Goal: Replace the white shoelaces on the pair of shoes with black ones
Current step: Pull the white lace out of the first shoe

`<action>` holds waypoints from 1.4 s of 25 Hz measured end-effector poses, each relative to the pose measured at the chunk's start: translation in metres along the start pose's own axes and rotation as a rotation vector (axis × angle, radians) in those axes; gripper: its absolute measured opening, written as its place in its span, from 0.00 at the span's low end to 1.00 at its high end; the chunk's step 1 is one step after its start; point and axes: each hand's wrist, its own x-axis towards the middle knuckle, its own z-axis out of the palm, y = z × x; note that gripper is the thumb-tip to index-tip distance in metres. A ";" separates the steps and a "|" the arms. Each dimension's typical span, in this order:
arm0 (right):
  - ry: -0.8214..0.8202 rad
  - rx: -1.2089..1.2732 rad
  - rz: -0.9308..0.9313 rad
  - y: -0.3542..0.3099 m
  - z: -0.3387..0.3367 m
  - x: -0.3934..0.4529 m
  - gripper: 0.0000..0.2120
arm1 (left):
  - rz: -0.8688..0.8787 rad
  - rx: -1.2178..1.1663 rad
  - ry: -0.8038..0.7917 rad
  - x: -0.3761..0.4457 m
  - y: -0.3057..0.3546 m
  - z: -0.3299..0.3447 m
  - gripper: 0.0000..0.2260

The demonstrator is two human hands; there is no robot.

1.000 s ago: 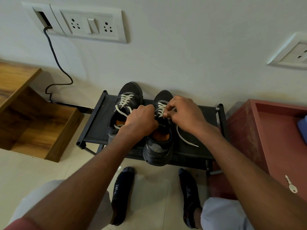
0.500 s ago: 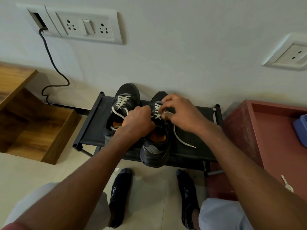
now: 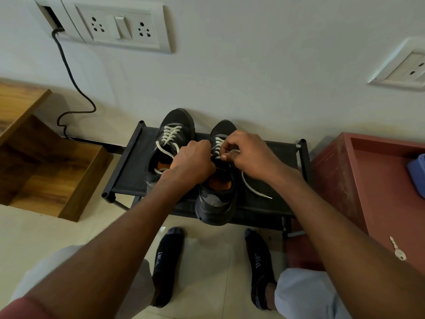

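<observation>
On a low black shoe rack [image 3: 138, 171] by the wall, the right hand [image 3: 250, 155] pinched the white lace [image 3: 253, 187] of the right shoe [image 3: 216, 203], pulling it out; the left hand [image 3: 195, 162], curled, steadied it. Next, likely, working lower eyelets free. Left shoe [image 3: 174, 132] remained fully laced.

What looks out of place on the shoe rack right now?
The right shoe sits askew: its heel hangs over the front edge of the rack, unlike the left shoe. A loose end of its white lace trails across the rack.
</observation>
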 end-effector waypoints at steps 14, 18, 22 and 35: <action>0.138 0.001 0.306 0.025 -0.030 -0.001 0.11 | 0.237 -0.109 0.018 0.006 -0.003 -0.013 0.14; -0.035 0.201 0.205 0.017 -0.034 -0.001 0.13 | 0.323 -0.112 0.041 0.007 -0.004 -0.017 0.09; -0.379 0.181 0.117 0.017 -0.023 -0.003 0.39 | 0.323 -0.042 -0.037 0.010 -0.006 -0.015 0.20; -0.331 0.110 0.219 0.017 -0.014 -0.003 0.30 | 0.170 -0.316 -0.206 0.013 -0.017 -0.031 0.11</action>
